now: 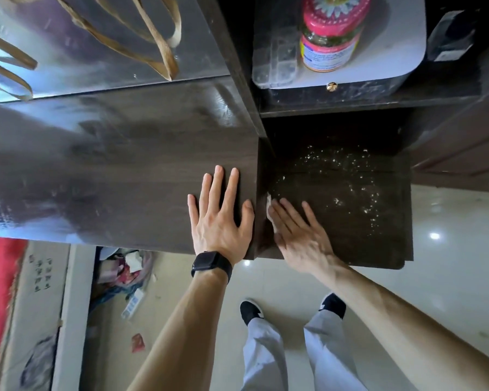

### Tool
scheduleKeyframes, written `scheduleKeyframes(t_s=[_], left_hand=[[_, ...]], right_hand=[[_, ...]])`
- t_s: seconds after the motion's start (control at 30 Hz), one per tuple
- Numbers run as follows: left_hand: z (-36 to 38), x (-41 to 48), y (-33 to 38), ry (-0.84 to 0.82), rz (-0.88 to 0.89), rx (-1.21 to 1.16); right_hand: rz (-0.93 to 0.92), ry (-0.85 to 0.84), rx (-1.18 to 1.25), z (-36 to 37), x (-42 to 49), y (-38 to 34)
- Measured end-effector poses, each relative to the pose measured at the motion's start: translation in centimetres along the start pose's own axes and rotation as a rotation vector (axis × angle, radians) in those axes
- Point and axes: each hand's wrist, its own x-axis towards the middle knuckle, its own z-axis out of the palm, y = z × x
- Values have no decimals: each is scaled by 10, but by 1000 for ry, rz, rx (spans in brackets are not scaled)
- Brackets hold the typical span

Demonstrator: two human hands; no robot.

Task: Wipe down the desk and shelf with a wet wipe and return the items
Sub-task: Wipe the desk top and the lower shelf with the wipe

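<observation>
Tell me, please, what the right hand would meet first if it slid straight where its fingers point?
Probably the desk's upright side panel: the right hand, pressing the wet wipe on the shelf, points at it, and the wipe's edge seems nearly against it already.

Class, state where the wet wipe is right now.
In the head view, the wet wipe sits under the right hand at the left edge of the speckled shelf, just right of the left hand on the desk.

Black smartwatch (211, 263) on left wrist; bare forearms; light grey trousers (291, 359); black-white shoes (250, 311).
</observation>
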Motion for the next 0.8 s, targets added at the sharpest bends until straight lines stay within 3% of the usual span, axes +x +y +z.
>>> scheduleKeyframes(t_s=[0.1, 0.27, 0.43, 0.6, 0.8], left_hand=[[-1, -1, 0, -5, -4, -2], [1, 0, -1, 11, 5, -1], [1, 0, -1, 24, 0, -1], [-2, -1, 0, 6, -19, -6], [-2, -1, 0, 12, -6, -2]], right_hand=[[137, -19, 25, -4, 4, -3], [32, -64, 43, 3, -13, -22], [211, -84, 41, -22, 72, 6], [483, -34, 137, -21, 25, 13], [120, -73, 72, -22, 48, 15]])
